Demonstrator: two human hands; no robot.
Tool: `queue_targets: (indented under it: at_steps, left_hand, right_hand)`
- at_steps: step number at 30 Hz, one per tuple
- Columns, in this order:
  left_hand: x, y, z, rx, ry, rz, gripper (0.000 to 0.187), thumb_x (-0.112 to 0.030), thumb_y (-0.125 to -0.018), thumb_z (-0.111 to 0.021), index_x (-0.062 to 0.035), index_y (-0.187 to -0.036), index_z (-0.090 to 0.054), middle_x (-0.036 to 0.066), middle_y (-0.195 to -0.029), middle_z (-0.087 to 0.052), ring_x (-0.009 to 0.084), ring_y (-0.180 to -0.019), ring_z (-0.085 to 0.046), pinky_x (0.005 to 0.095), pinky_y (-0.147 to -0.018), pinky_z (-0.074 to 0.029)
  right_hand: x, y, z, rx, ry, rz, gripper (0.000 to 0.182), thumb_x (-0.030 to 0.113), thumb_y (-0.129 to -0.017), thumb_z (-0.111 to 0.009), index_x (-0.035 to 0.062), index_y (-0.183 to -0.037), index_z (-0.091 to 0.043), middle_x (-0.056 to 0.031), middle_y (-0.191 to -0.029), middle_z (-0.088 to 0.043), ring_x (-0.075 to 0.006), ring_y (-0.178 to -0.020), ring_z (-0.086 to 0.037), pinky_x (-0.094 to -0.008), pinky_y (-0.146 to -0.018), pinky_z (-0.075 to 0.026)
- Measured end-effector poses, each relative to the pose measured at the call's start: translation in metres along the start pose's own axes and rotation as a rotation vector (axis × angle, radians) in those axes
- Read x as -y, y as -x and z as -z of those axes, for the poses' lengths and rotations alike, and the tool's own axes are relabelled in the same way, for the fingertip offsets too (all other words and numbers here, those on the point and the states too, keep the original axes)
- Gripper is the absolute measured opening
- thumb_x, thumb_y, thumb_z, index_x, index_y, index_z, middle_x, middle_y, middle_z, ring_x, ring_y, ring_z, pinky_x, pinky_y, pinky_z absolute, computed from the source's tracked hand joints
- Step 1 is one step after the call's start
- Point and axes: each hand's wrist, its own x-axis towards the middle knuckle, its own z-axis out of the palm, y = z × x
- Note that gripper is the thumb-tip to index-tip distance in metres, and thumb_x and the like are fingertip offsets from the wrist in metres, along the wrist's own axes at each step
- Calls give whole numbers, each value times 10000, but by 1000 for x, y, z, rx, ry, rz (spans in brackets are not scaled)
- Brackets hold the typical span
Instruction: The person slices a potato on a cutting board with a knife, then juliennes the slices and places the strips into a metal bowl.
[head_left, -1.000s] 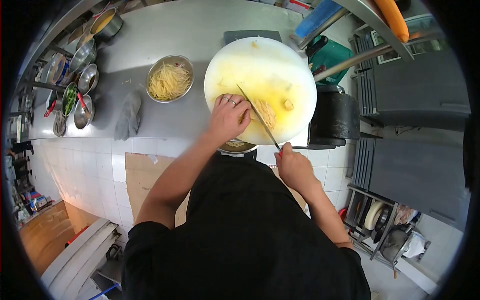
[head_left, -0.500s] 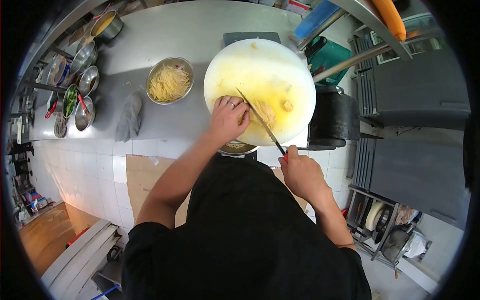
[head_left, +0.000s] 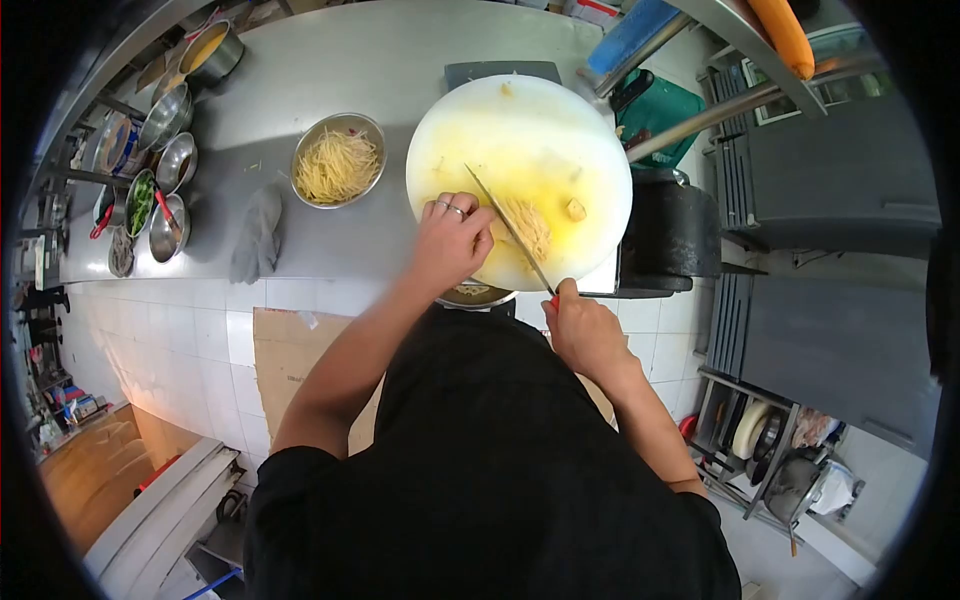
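Note:
A round white cutting board (head_left: pixel 540 110), stained yellow, sits at the counter's front edge. My right hand (head_left: pixel 588 330) is closed round the red handle of a kitchen knife (head_left: pixel 513 234), whose blade slants up and left across the board. Beside the blade, my left hand (head_left: pixel 455 238) presses on the board with curled fingers, a ring on one; what lies under them is hidden. Thin pale-yellow shreds (head_left: pixel 533 232) are heaped right of the blade. A small yellowish chunk (head_left: pixel 576 209) lies further right.
A steel bowl of yellow shreds (head_left: pixel 338 165) stands left of the board, near a crumpled grey glove (head_left: pixel 258 235). Several metal bowls (head_left: pixel 178 160) line the left side. Another bowl (head_left: pixel 477 296) sits partly under the board's front edge. A black bin (head_left: pixel 670 235) stands at right.
The knife and my right hand have shifted left and slightly up, closer to my left hand. My left hand has moved slightly left.

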Motion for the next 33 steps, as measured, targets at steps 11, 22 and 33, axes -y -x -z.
queue_targets:
  at_steps: [11, 22, 33]
  left_hand:
    - [2, -2, -2, -14, -40, -14, 158, -67, -797, -706, -119, -945, -685, 60, -968, -601, 278, -919, -583, 419, -796, -433]
    - [2, 0, -4, -28, -36, -17, 160, -74, -795, -723, -121, -945, -690, 58, -964, -605, 274, -930, -595, 413, -807, -444]
    - [0, -1, -5, -44, -35, -14, 151, -73, -792, -727, -113, -933, -694, 54, -967, -618, 272, -939, -604, 411, -809, -447]
  right_hand:
    - [-6, -3, -3, 29, 22, -16, 306, 272, -1045, -576, -27, -1029, -513, -235, -709, -699, -418, -654, -714, -511, -622, -582]
    - [6, 10, 21, 54, 47, -14, 297, 261, -1050, -570, -25, -998, -511, -231, -696, -694, -418, -662, -719, -512, -614, -581]
    - [9, 17, 29, 84, 29, -13, 319, 279, -1045, -578, -34, -1020, -518, -258, -718, -698, -447, -678, -718, -523, -630, -584]
